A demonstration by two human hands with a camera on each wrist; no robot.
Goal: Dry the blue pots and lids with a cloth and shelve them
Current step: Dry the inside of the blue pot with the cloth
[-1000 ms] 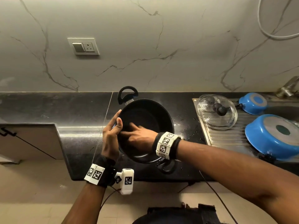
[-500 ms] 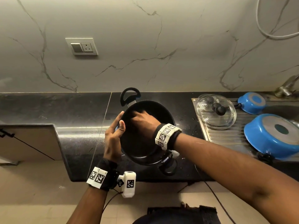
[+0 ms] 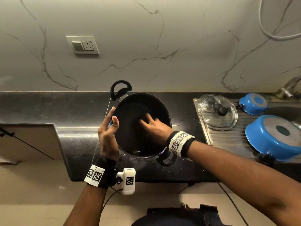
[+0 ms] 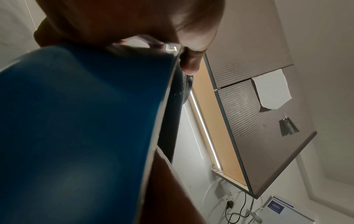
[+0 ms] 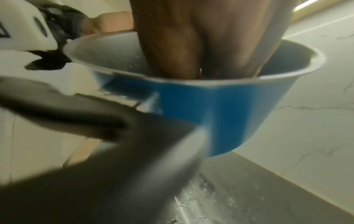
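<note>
A blue pot [image 3: 133, 144] with a black inside and two black loop handles is held tilted over the dark counter. My left hand [image 3: 112, 119] grips its left rim, thumb inside, fingers on the blue outer wall [image 4: 76, 121]. My right hand [image 3: 147, 119] reaches into the pot, its fingers spread and fairly straight against the inner bottom. No cloth can be made out in the dark interior. In the right wrist view the right hand [image 5: 191, 45] dips below the pot's rim [image 5: 220, 113] and the fingertips are hidden.
On the steel drainboard [image 3: 228, 141] at right lie a glass lid [image 3: 218, 115], a small upturned blue pan [image 3: 254, 103] and a large upturned blue pot [image 3: 273, 137]. A tap [image 3: 288, 88] stands behind them. An open cabinet door [image 3: 27, 141] juts out at lower left.
My right hand has swept round inside the pot, from its left wall to the far side and now to the middle. The left hand keeps its grip on the rim.
</note>
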